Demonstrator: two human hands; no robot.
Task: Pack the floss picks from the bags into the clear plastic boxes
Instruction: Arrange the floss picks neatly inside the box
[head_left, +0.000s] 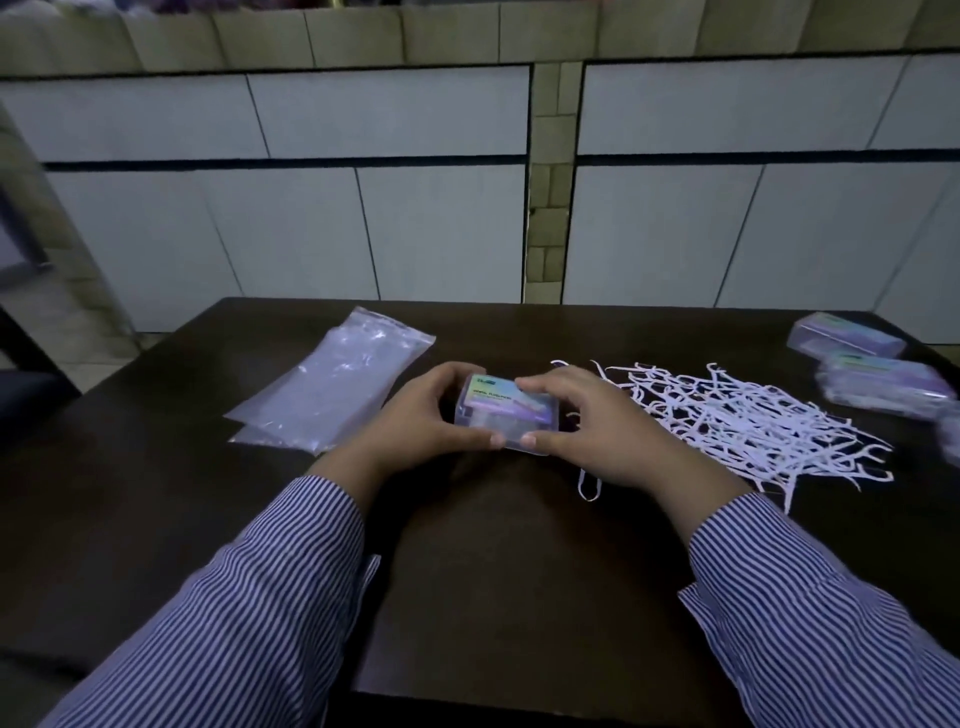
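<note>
Both hands held one small clear plastic box (503, 415) at the middle of a dark table (519, 571). The left hand (415, 415) and right hand (587, 431) curled round its ends, thumbs pressing the near edge, seemingly closing its labelled lid. Thin white floss picks (737, 421) lay tangled to the right; limp, glossy bags (332, 384) lay left. Next, probably set it with the far-right boxes (878, 379).

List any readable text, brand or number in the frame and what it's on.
Nothing can be quoted.
Held clear plastic box, gripped by left hand and right hand: label has a small logo and a line of print, too blurred to read.
Two boxes at far right: labels blurred, unreadable.
Bags: no print visible.
</note>
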